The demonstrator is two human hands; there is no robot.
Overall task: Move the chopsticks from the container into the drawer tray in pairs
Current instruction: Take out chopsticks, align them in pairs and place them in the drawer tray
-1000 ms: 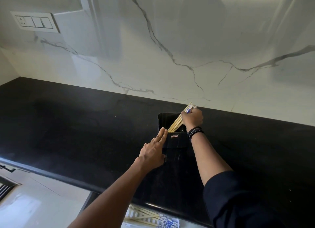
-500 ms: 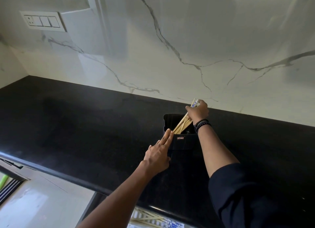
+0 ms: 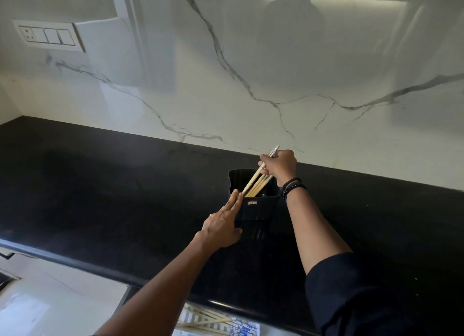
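Note:
A black container (image 3: 256, 209) stands on the black countertop (image 3: 100, 197) near the marble wall. Several wooden chopsticks (image 3: 256, 183) lean inside it, their tops toward the right. My right hand (image 3: 278, 163) is closed around the tops of the chopsticks, one patterned end poking out above my fist. My left hand (image 3: 223, 221) lies flat against the container's left side, fingers straight along its wall. Below the counter's front edge, the white drawer tray (image 3: 213, 322) shows with several chopsticks lying in it.
The marble backsplash (image 3: 251, 72) rises right behind the container. A switch plate (image 3: 47, 35) sits high on the wall at left. A pale cabinet front (image 3: 50, 293) lies lower left below the counter's edge.
My right hand has lifted a little with the chopstick tops, one stick now raised apart from the bundle. My left hand stays against the container. The view has shifted slightly.

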